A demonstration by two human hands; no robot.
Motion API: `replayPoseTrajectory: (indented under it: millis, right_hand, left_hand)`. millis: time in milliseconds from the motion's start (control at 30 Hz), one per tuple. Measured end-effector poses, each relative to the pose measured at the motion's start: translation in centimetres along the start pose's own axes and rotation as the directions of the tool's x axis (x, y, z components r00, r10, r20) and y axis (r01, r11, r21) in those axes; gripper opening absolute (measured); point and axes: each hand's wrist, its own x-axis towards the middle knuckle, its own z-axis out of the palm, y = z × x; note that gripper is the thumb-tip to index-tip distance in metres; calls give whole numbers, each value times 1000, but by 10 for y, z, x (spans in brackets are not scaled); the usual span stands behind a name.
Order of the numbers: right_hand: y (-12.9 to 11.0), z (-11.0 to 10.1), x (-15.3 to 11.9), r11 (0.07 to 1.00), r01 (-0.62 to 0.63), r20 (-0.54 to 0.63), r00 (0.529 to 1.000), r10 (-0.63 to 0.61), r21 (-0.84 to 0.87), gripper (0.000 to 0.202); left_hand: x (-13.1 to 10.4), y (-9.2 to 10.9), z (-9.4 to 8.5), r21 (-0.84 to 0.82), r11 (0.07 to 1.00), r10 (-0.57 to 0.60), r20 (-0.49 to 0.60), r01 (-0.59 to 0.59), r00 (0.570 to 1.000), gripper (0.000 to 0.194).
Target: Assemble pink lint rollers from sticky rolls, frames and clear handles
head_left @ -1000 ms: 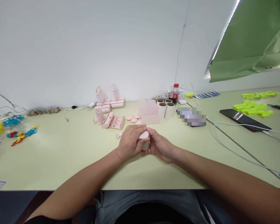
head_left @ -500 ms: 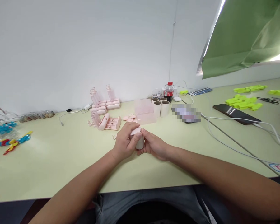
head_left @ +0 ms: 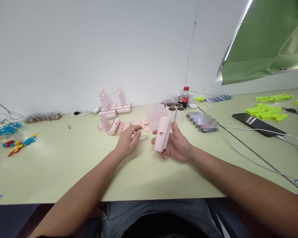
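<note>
My right hand grips a pink lint roller case, a tube with a round hole in its side, held nearly upright above the table. Its fingers wrap behind the case, so part of them is hidden. My left hand is low over the table with thumb and fingers apart, and I see nothing held in it. Just right of its fingertips lies a small translucent pink handle. Flat pink discs lie beyond it. Left of them are open pink case halves.
Finished-looking pink rollers with upright handles stand by the wall. Behind my right hand are a translucent pink box, several white paper rolls, a cola bottle and a blurred phone. White cables cross the right side.
Both hands were together around the roller case; now my left hand has let go and moved left. My right hand holds the case higher and turned, showing its hole. The camera view has shifted slightly.
</note>
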Motion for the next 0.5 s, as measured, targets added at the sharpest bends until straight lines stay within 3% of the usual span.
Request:
replayPoseTrajectory:
  millis: [133, 267, 367, 500]
  right_hand:
    - [-7, -5, -4, 996, 84, -4, 996, -84, -36, 48]
    - [-7, -8, -1, 984, 164, -107, 980, -170, -63, 38]
    - [-7, -11, 2, 961, 230, -224, 939, -260, -151, 36]
    - [-7, -12, 5, 936, 285, -304, 890, -339, -209, 35]
  left_hand:
    - [1, -6, 4, 295, 953, 21, 173, -72, 985, 26]
    - [0, -6, 12, 443, 892, -55, 298, -86, 953, 14]
    - [0, -4, 10, 396, 917, -76, 278, -42, 958, 16]
    - [0, 6, 0, 211, 969, 93, 166, -127, 982, 21]
